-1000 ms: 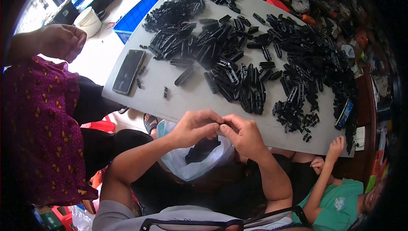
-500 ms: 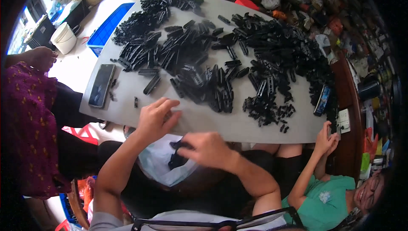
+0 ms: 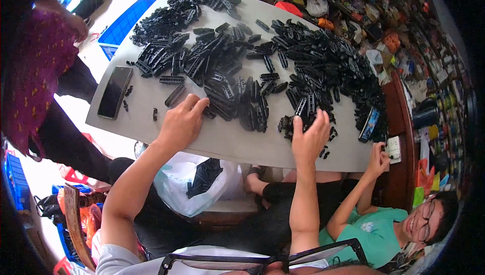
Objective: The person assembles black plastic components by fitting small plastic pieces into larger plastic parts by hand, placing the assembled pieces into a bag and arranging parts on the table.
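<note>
My left hand (image 3: 182, 126) rests low over the table, its bent fingers at the near edge of a heap of long black plastic strips (image 3: 221, 90). A black strip end shows beside its fingertips; no firm grip is visible. My right hand (image 3: 310, 138) reaches over a pile of small black plastic pieces (image 3: 286, 126), thumb and fingers apart. Just beyond its thumb lie slotted black strips (image 3: 301, 107). Below the table edge, a white plastic bag (image 3: 174, 186) stands open with black parts (image 3: 204, 178) inside.
A phone (image 3: 115, 93) lies at the table's left, another lit phone (image 3: 370, 125) at its right. More black parts (image 3: 323, 55) cover the far table. A person in green (image 3: 374, 229) sits at the right; another in purple (image 3: 38, 67) stands left. A blue crate (image 3: 126, 22) is beyond.
My right hand has left the bag and moved up and right to the small pieces; the black part it held now appears gone from it. My left hand has moved slightly to the strips.
</note>
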Demonstrator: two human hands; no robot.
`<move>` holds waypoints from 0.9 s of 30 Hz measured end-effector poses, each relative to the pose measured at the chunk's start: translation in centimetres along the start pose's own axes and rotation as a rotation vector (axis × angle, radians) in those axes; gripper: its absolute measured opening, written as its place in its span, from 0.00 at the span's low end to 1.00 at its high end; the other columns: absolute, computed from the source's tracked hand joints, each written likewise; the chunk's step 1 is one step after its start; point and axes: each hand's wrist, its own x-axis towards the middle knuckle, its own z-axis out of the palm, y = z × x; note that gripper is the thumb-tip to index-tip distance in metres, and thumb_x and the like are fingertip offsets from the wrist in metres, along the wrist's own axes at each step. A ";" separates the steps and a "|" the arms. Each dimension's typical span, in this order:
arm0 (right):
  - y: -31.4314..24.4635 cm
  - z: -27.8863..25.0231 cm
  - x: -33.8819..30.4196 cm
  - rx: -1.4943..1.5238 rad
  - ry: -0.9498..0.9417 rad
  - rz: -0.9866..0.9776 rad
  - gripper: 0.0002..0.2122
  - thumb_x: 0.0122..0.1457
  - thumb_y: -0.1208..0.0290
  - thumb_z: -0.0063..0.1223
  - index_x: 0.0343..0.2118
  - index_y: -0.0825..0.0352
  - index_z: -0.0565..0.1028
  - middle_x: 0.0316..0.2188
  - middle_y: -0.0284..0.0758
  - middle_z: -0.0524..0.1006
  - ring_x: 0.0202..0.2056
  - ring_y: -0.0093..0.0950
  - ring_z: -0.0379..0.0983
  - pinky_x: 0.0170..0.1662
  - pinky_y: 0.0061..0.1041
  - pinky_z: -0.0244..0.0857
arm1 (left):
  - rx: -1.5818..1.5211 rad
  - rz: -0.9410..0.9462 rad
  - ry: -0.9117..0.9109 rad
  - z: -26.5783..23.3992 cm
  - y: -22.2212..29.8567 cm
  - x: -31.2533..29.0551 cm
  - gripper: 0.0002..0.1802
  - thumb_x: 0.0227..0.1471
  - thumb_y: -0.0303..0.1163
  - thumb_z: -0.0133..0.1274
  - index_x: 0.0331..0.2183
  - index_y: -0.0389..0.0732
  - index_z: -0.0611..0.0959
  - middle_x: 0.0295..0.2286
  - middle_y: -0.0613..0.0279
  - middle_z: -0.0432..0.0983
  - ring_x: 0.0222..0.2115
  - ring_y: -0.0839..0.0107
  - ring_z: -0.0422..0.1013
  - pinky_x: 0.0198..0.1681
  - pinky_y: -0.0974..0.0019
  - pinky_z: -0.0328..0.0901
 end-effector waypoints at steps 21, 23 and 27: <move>-7.2 3.1 -2.3 0.246 -0.309 -0.166 0.30 0.67 0.57 0.57 0.64 0.73 0.66 0.67 0.55 0.61 0.68 0.57 0.56 0.71 0.53 0.50 | -0.165 -0.039 -0.053 -0.8 1.6 -2.3 0.19 0.50 0.30 0.59 0.45 0.40 0.77 0.35 0.52 0.73 0.34 0.48 0.77 0.35 0.47 0.71; -8.1 3.1 -2.1 0.249 -0.297 -0.190 0.27 0.68 0.60 0.55 0.63 0.75 0.67 0.66 0.55 0.63 0.67 0.54 0.58 0.71 0.51 0.51 | -0.168 -0.043 -0.060 -0.7 1.7 -2.4 0.19 0.50 0.30 0.59 0.45 0.40 0.76 0.35 0.52 0.74 0.34 0.48 0.77 0.35 0.47 0.71; -9.1 3.3 -2.2 0.288 -0.300 -0.230 0.27 0.68 0.62 0.55 0.63 0.75 0.67 0.66 0.56 0.63 0.67 0.54 0.59 0.71 0.50 0.51 | -0.231 -0.053 -0.060 -0.6 1.6 -2.8 0.21 0.49 0.30 0.61 0.45 0.39 0.75 0.36 0.52 0.76 0.35 0.48 0.77 0.36 0.48 0.71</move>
